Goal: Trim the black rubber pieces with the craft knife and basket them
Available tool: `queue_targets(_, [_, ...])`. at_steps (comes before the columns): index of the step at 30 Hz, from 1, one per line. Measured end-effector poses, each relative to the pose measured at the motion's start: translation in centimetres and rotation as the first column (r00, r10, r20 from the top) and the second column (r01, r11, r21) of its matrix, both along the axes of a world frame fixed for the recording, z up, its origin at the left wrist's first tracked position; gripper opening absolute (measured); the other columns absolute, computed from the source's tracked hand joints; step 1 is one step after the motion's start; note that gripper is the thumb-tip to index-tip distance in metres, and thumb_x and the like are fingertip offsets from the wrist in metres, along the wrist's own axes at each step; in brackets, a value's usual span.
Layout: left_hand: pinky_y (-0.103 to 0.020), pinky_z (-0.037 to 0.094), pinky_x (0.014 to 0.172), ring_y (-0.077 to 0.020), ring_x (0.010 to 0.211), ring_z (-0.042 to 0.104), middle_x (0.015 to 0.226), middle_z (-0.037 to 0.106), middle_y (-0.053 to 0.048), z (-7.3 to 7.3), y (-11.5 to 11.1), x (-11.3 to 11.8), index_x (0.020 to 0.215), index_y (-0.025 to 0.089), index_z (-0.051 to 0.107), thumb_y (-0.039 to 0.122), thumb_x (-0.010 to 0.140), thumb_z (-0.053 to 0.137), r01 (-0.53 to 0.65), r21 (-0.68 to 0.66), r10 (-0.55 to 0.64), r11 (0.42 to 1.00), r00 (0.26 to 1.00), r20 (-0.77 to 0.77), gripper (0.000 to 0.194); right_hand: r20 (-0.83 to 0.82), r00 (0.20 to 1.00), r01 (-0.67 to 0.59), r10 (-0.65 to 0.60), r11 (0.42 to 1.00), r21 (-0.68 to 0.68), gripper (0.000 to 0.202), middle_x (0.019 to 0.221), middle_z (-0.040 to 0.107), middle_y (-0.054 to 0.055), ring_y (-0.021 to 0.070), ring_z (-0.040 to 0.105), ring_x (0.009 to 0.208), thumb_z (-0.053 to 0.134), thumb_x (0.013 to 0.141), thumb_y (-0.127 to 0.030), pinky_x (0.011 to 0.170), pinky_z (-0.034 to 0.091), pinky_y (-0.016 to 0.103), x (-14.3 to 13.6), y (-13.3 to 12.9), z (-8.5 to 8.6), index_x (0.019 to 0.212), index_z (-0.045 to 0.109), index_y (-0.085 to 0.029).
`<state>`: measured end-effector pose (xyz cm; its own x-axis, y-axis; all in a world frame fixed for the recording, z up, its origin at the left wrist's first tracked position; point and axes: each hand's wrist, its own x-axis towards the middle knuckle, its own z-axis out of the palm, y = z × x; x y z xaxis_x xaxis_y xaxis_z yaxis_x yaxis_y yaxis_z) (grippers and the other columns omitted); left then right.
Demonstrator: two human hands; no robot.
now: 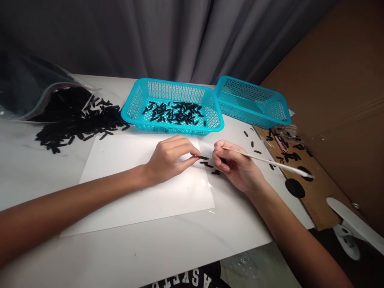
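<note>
My left hand (172,158) is over a white sheet (144,200), its thumb and forefinger pinching a small black elongated piece (204,157). More small black pieces (207,164) lie on the table just past the fingertips, by the sheet's right edge. Closed around a thin white stick (264,159), my right hand (237,164) is slightly to the right of them. The stick points right and its far end looks thicker and whitish. Fingers of the right hand are curled, and whether they hold anything else is hidden.
A blue basket (177,129) holding many black pieces stands behind the hands. Another blue basket (255,119) is to its right. At left, black pieces (75,124) spill from a clear bag (21,88). Two black discs (295,188) lie at the right, near brown cardboard (321,212).
</note>
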<state>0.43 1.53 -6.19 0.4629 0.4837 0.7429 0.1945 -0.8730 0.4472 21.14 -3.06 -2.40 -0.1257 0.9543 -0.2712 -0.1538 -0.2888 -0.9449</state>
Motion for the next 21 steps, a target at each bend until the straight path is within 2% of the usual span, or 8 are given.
queue_targets(3, [-0.031, 0.053, 0.072, -0.0168, 0.077, 0.069, 0.083, 0.077, -0.004, -0.10, -0.07, 0.04, 0.086, 0.018, 0.070, 0.020, 0.092, 0.068, -0.005, 0.008, 0.005, 1.000, 1.000, 0.018, 0.007, 0.149, 0.989, -0.028, 0.010, 0.993, 0.114, 0.023, 0.055, 0.048, -0.007, 0.0077, 0.033, 0.048, 0.076, 0.078, -0.036, 0.048, 0.019, 0.026, 0.12, 0.00, -0.61, 0.087, 0.067, -0.018])
queue_targets(8, [-0.030, 0.052, 0.072, -0.0166, 0.076, 0.069, 0.082, 0.077, -0.005, -0.12, -0.07, 0.10, 0.088, 0.017, 0.071, 0.019, 0.091, 0.071, -0.018, -0.023, 0.020, 1.000, 0.998, 0.057, 0.003, 0.340, 0.940, -0.111, 0.018, 0.961, 0.255, 0.023, 0.052, 0.048, -0.008, 0.0084, 0.040, 0.050, 0.084, 0.077, -0.036, 0.050, 0.030, 0.025, 0.20, -0.16, -0.92, 0.088, 0.076, -0.018])
queue_targets(14, [-0.028, 0.050, 0.067, -0.0150, 0.074, 0.066, 0.080, 0.075, -0.004, 0.22, -0.28, 0.10, 0.092, 0.015, 0.072, 0.029, 0.087, 0.077, -0.002, -0.064, 0.006, 0.998, 0.998, 0.066, 0.015, 0.335, 0.942, -0.076, -0.032, 0.950, 0.302, 0.015, 0.050, 0.047, -0.008, 0.0075, 0.036, 0.047, 0.082, 0.081, -0.034, 0.048, 0.026, 0.026, 0.31, -0.52, -0.74, 0.086, 0.078, -0.020])
queue_targets(18, [-0.027, 0.047, 0.063, -0.0139, 0.074, 0.066, 0.082, 0.077, -0.004, 0.44, -0.55, 0.26, 0.092, 0.017, 0.074, 0.026, 0.089, 0.074, 0.060, -0.189, -0.042, 0.980, 0.994, 0.100, 0.010, 0.333, 0.942, -0.067, -0.041, 0.950, 0.306, 0.017, 0.051, 0.046, -0.007, 0.0080, 0.037, 0.048, 0.083, 0.080, -0.035, 0.049, 0.026, 0.027, 0.25, -0.61, -0.76, 0.085, 0.078, -0.020])
queue_targets(21, [-0.026, 0.044, 0.061, -0.0135, 0.075, 0.066, 0.081, 0.077, -0.003, 0.67, -0.70, 0.38, 0.090, 0.018, 0.077, 0.024, 0.088, 0.075, 0.047, -0.338, -0.013, 0.940, 0.995, 0.102, 0.007, 0.305, 0.948, -0.010, -0.088, 0.952, 0.305, 0.025, 0.051, 0.049, -0.005, 0.0090, 0.036, 0.048, 0.074, 0.087, -0.046, 0.048, 0.024, 0.027, 0.13, -0.51, -0.57, 0.091, 0.078, -0.021])
